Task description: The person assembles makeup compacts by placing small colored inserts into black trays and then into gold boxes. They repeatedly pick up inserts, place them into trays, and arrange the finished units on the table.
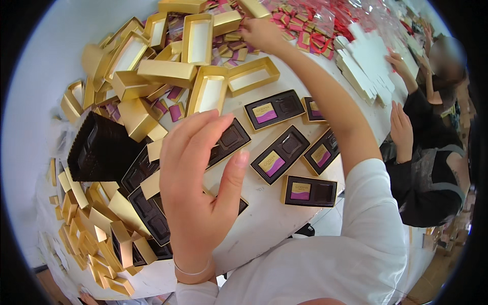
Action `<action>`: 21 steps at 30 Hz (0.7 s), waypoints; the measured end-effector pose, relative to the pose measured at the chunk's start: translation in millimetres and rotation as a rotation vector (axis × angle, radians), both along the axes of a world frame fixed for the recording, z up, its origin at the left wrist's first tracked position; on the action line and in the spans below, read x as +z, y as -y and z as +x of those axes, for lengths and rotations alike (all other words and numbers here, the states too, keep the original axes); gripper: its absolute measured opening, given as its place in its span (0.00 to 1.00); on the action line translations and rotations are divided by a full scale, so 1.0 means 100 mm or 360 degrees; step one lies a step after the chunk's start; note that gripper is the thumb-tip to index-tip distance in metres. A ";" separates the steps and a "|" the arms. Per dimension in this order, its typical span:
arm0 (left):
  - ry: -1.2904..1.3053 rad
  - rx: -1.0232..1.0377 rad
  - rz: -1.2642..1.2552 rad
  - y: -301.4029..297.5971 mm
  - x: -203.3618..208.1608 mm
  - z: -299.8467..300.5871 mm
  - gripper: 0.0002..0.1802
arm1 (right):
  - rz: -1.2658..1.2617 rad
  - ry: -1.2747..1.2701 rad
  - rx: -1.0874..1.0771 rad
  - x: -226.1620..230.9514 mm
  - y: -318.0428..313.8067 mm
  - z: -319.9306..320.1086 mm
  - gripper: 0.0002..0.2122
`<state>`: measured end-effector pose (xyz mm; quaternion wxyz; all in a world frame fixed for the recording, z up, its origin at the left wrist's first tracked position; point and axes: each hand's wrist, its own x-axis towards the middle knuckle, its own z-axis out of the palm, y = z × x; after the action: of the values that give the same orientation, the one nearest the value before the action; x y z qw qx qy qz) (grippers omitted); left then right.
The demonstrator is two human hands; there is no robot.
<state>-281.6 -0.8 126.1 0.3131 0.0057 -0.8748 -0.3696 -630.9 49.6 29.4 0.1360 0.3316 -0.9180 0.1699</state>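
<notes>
My left hand (198,188) is open above the near part of the table, fingers stretched and thumb apart. It hides part of the black-trayed boxes behind it. My right hand (262,35) reaches to the far side, its fingers bent at the edge of a pile of small gold-and-purple wrapped pieces (300,30). What those fingers hold, if anything, I cannot make out. A blurred gold box (254,7) lies just beyond them. Between my arms are several gold boxes with black two-well trays, including one box (281,155) with one purple-and-gold piece in it.
Gold boxes (198,38) and box parts (86,223) heap up on the left, around stacked black trays (96,147). White flat cartons (366,63) lie at the far right, near clear and red wrapping. Another person's hand (401,127) and dark sleeves are on the right.
</notes>
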 end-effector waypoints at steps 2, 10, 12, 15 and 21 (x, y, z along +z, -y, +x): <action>-0.0030 0.0011 0.0028 0.03 0.02 -0.01 0.15 | 0.0335 0.0155 -0.0058 0.05 -0.17 0.04 0.27; -0.0107 -0.0002 0.0097 0.03 0.01 0.01 0.14 | 0.0412 0.0142 0.0089 -0.16 0.13 0.15 0.30; -0.0163 0.0006 0.0111 0.03 0.00 0.01 0.13 | 0.0280 0.0194 0.0077 -0.25 0.14 0.15 0.30; -0.0188 -0.0006 0.0126 0.03 0.00 0.02 0.12 | 0.0247 0.0220 0.0167 -0.21 0.18 0.18 0.26; -0.0311 0.0015 0.0045 0.05 -0.01 0.01 0.11 | -0.0026 0.0296 0.0349 -0.21 0.06 -0.10 0.20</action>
<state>-280.8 -5.5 125.3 0.3987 -0.0218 -0.8347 -0.3793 -641.0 43.5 8.7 0.0337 0.4117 -0.8834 0.2213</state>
